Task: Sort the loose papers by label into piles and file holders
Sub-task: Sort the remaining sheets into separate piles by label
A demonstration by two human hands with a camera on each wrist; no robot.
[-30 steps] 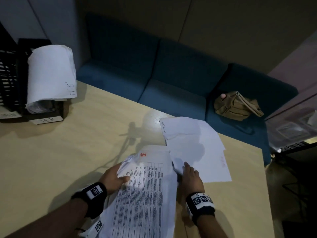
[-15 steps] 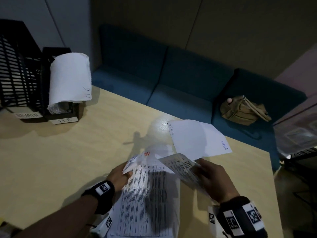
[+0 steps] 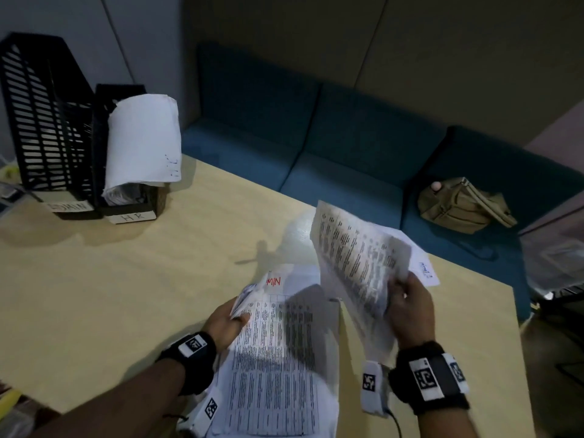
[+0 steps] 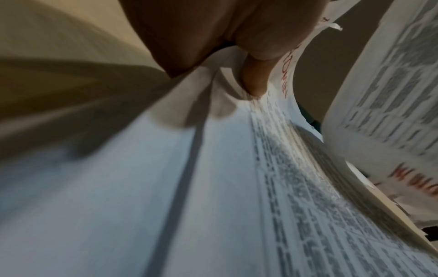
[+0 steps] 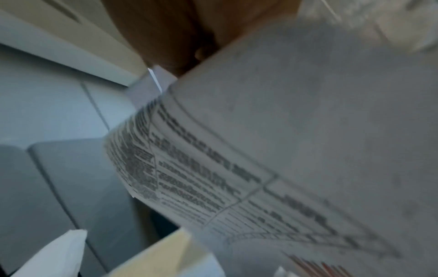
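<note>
My left hand (image 3: 230, 319) grips the left edge of a stack of printed papers (image 3: 278, 358) near the table's front; its top sheet bears a red label. In the left wrist view the thumb (image 4: 255, 75) presses on that stack (image 4: 213, 187). My right hand (image 3: 407, 308) pinches one printed sheet (image 3: 357, 263) and holds it lifted and tilted above the table; the same sheet (image 5: 284, 159) fills the right wrist view. Beneath it lies a pile of face-down white sheets (image 3: 425, 270) with a blue label. Two black file holders (image 3: 47, 121) stand at the far left, labelled ADMIN and HR.
The HR holder (image 3: 129, 213) has white papers (image 3: 142, 140) curling over its front. The wooden table (image 3: 126, 279) ends at the right by a blue sofa (image 3: 347, 147) carrying a tan bag (image 3: 458, 207).
My right hand took the top printed sheet off the stack and raised it up and to the right. The view shifted so both file holders show. The left hand stayed on the stack.
</note>
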